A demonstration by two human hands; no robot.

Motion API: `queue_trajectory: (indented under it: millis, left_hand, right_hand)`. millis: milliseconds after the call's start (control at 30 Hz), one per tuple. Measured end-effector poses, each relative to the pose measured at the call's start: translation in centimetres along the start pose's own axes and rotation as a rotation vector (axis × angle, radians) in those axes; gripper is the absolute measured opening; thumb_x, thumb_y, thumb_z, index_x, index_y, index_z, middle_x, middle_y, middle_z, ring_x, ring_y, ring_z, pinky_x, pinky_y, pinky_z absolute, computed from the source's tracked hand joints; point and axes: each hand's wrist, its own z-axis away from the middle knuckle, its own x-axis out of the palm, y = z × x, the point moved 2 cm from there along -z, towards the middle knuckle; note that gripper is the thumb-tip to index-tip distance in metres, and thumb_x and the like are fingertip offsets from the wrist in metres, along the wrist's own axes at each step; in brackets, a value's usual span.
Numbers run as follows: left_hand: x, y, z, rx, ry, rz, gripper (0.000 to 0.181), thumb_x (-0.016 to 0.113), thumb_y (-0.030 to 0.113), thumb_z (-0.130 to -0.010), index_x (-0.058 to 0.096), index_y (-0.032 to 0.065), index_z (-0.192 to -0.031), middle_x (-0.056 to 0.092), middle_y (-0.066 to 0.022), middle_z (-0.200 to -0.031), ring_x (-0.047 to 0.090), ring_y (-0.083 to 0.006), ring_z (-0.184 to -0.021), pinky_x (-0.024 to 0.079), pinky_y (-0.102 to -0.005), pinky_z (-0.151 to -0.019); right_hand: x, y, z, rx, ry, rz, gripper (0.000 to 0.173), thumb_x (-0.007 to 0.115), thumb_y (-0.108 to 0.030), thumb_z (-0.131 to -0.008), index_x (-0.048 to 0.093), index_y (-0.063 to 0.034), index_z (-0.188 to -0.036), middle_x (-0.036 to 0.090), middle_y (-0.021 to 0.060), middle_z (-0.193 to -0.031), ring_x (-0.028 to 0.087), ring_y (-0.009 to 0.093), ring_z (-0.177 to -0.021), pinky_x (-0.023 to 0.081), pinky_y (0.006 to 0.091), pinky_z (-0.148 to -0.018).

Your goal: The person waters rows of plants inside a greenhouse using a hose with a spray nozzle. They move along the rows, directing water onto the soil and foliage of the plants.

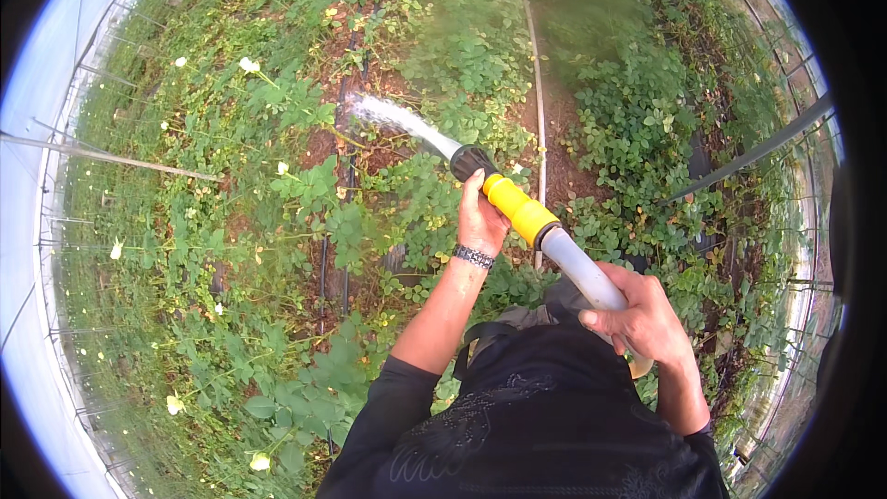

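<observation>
A yellow hose nozzle with a black ribbed tip points up and to the left. My left hand grips it from below, thumb against the black tip. Behind the nozzle runs a translucent whitish hose, and my right hand is wrapped around it near my waist. From the tip a white jet of water shoots left and breaks into drops over leafy plants and brown soil. The hose's further run is hidden by my right hand and body.
Rose-like bushes with pale blooms fill the left side. Black drip lines run along the soil. A pale pipe lies along the path ahead. A grey pole slants in at right, a thin rod at left. Plastic sheeting walls the left.
</observation>
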Motion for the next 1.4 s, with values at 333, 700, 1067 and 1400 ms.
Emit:
queue_trajectory:
  millis: [333,700,1067,1400]
  left_hand:
    - [4.5,-1.6,-5.6,-0.019,-0.027,-0.058,0.035,0.062,0.041,-0.091,0.055,0.0087,-0.102,0.066,-0.0081,-0.085,0.068,-0.027,-0.083,0.057,-0.0438,-0.077]
    - [-0.2,-5.4,-4.3,-0.057,0.246,0.057,0.042,0.062,0.044,-0.09,0.052,0.0069,-0.108,0.064,-0.0109,-0.098,0.063,-0.0291,-0.098,0.05,-0.0467,-0.092]
    - [7.0,-6.5,-12.6,0.044,0.304,-0.009,0.041,0.062,0.045,-0.091,0.052,0.0102,-0.11,0.064,-0.0084,-0.098,0.064,-0.028,-0.097,0.052,-0.0463,-0.091]
    - [14.3,-8.2,-19.8,0.04,0.219,-0.055,0.038,0.063,0.042,-0.091,0.051,0.01,-0.108,0.063,-0.0079,-0.091,0.066,-0.0273,-0.088,0.056,-0.0457,-0.082]
  right_hand:
    - [-4.3,0.0,-3.4,0.051,-0.061,-0.116,0.058,0.08,-0.021,-0.083,0.054,0.0053,-0.127,0.055,0.0018,-0.066,0.051,0.01,-0.046,0.041,0.0256,-0.04]
    - [-13.1,-0.9,-10.6,0.147,-0.386,-0.011,0.05,0.078,-0.039,-0.084,0.062,0.001,-0.111,0.055,0.0031,-0.065,0.052,0.012,-0.045,0.042,0.0279,-0.04]
    - [-21.0,-2.6,-15.3,0.098,-0.373,-0.066,0.056,0.078,-0.03,-0.086,0.057,0.0016,-0.128,0.055,0.0029,-0.066,0.052,0.011,-0.046,0.04,0.0276,-0.039]
    - [-25.8,-2.2,-16.6,0.107,-0.248,-0.217,0.058,0.078,-0.027,-0.086,0.055,0.0012,-0.131,0.053,0.001,-0.066,0.05,0.01,-0.047,0.041,0.0262,-0.04]
